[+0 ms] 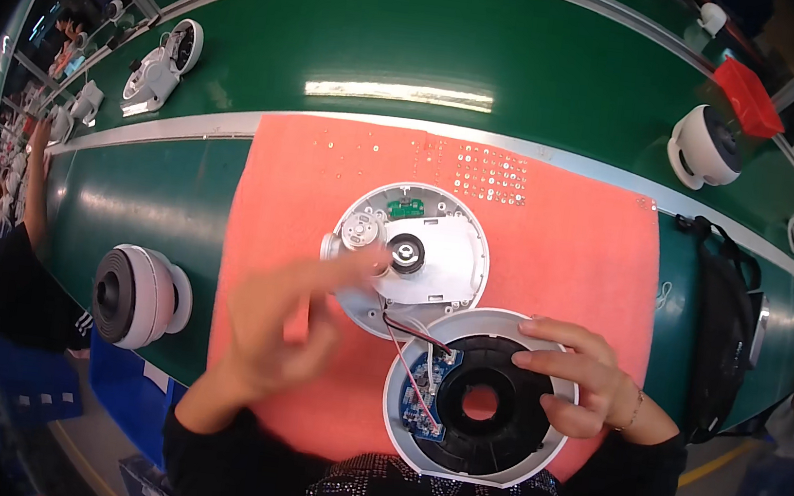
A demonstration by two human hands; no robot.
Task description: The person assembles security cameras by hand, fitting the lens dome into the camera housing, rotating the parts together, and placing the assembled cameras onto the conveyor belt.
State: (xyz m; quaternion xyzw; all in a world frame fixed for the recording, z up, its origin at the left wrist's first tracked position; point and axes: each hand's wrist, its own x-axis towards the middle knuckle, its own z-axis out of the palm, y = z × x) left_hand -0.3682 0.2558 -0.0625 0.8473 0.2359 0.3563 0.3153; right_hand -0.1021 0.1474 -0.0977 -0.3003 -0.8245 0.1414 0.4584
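My right hand [587, 382] grips the right rim of a round white housing [391, 406], fingers over its edge. Inside it are a black ring-shaped part [513, 433] and a blue circuit board [419, 398]. Wires [407, 328] run from the board to a second round white housing [475, 291] just beyond, which lies on an orange-pink mat [591, 260]. That one carries a white cover plate [444, 268], a black hub [406, 252], a silver motor [360, 231] and a small green board [406, 208]. Blurred by motion, my left hand [281, 323] has its index finger stretched toward the hub, fingers apart.
Small screws [491, 176] lie in rows along the mat's far part. A white and black round unit [142, 297] stands at left; others [707, 146] sit on the green conveyor [391, 42]. A black bag [725, 334] and a red bin [749, 97] are at right.
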